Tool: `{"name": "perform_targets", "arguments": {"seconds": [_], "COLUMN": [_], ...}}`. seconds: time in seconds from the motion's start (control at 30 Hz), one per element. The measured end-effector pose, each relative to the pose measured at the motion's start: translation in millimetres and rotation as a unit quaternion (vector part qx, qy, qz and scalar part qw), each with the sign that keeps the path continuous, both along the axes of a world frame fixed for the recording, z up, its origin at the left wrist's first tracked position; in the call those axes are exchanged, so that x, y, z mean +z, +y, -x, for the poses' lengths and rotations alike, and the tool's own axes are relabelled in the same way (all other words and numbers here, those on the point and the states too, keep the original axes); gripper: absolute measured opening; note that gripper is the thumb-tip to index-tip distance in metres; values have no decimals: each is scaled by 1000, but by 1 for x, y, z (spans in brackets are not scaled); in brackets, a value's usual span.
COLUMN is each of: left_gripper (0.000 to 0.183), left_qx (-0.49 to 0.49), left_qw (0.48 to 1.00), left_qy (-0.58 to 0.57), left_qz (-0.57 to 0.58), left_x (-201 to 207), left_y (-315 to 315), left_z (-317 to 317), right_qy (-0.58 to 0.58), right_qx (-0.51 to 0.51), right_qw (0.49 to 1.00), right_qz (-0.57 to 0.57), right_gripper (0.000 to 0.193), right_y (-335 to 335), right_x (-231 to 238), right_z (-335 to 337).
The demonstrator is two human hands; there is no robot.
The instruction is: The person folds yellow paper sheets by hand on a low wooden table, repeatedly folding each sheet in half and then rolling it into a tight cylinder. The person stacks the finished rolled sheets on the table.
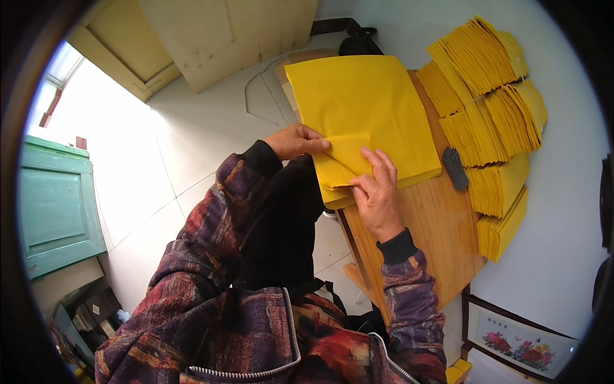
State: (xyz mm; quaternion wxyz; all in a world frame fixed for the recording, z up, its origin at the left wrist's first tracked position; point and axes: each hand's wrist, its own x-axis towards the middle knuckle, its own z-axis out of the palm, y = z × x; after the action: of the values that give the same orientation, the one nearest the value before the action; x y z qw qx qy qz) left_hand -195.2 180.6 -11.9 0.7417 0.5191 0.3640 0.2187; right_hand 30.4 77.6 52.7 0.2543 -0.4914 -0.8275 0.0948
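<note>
A thick stack of yellow paper sheets point(364, 102) lies on a wooden table point(441, 230). The near corner of the top sheet point(342, 163) is folded over. My left hand point(295, 141) pinches the folded flap at its left edge. My right hand point(376, 192) lies flat on the fold, fingers spread, pressing it down. Both hands touch the same sheet.
Several fanned bundles of folded yellow paper point(492, 109) lie at the table's far right. A small dark brush-like object point(455, 168) sits between them and the stack. A green cabinet point(54, 205) stands at left, a framed flower picture point(518, 336) leans at lower right.
</note>
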Motion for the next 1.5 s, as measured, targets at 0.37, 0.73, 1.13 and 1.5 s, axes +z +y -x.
{"name": "perform_targets", "arguments": {"seconds": [0.37, 0.73, 1.13, 1.5], "left_gripper": [35, 34, 33, 44], "left_qx": [-31, -23, -24, -132], "left_qw": [999, 999, 999, 984], "left_qy": [-29, -31, -24, -123], "left_qz": [-21, -9, -16, -2], "left_x": [-2, -7, -5, 0], "left_y": [3, 4, 3, 9], "left_z": [2, 1, 1, 14], "right_qy": [120, 115, 204, 253], "right_qx": [-34, 28, -18, -43], "right_qw": [983, 975, 946, 925], "right_qz": [134, 189, 250, 279], "right_gripper": [17, 9, 12, 15], "right_y": [11, 17, 18, 19], "right_x": [-5, 1, 3, 0], "right_z": [-1, -14, -8, -8]}}
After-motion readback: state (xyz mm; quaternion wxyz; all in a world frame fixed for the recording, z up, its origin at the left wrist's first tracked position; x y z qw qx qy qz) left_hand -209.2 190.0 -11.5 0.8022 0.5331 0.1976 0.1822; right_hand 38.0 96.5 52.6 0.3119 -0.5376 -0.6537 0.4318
